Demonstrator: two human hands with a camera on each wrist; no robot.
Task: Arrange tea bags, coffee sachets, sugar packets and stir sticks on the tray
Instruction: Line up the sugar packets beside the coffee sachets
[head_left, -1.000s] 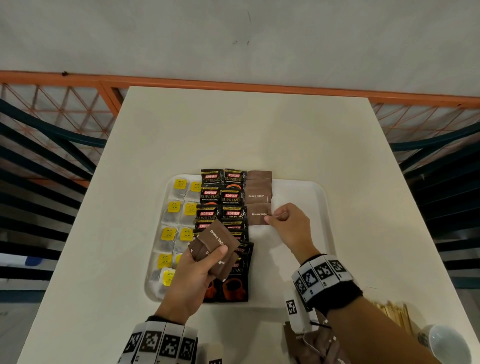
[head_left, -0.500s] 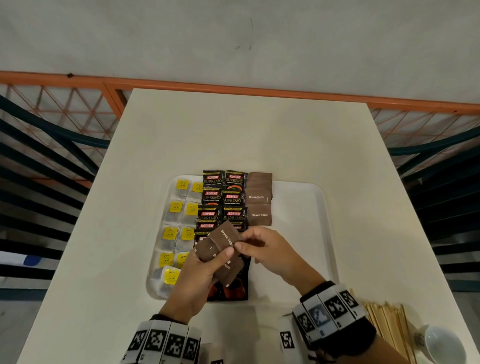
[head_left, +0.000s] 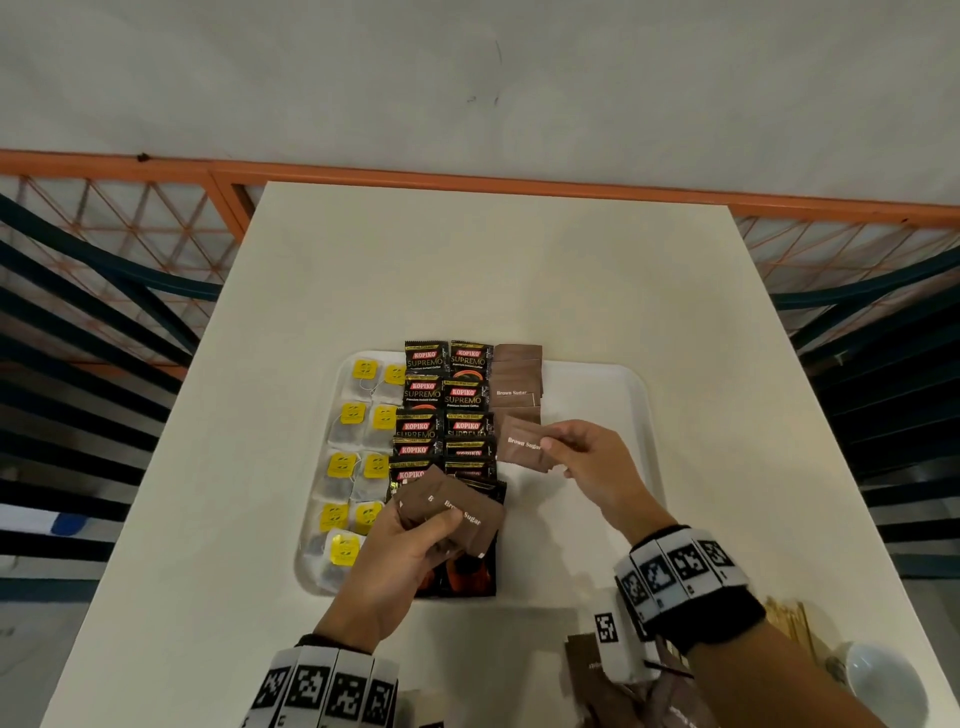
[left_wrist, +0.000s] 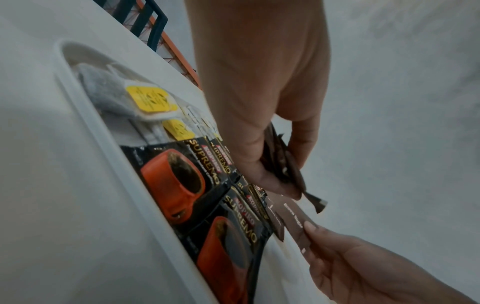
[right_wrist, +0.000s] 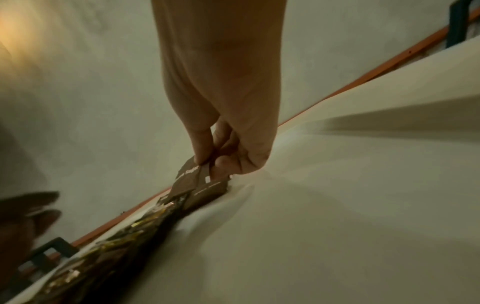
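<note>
Sugar packet (head_left: 523, 446) pinched in my right hand (head_left: 589, 467) to extend column; left hand (head_left: 400, 558) grips spare stack (head_left: 452, 514) for supply.

We read "KOPIKO SUPREMO" on the black coffee sachets (head_left: 445, 402), repeated down two columns on the tray; smaller print beneath is too fine to make out. "Brown Sugar" stands in white on a laid sugar packet (head_left: 515, 393), on the packet (head_left: 523, 444) pinched by the right hand (head_left: 592, 462), and on the stack (head_left: 457, 514) gripped by the left hand (head_left: 400, 566). Yellow tea bag tags (head_left: 353, 415) carry an unreadable mark.
</note>
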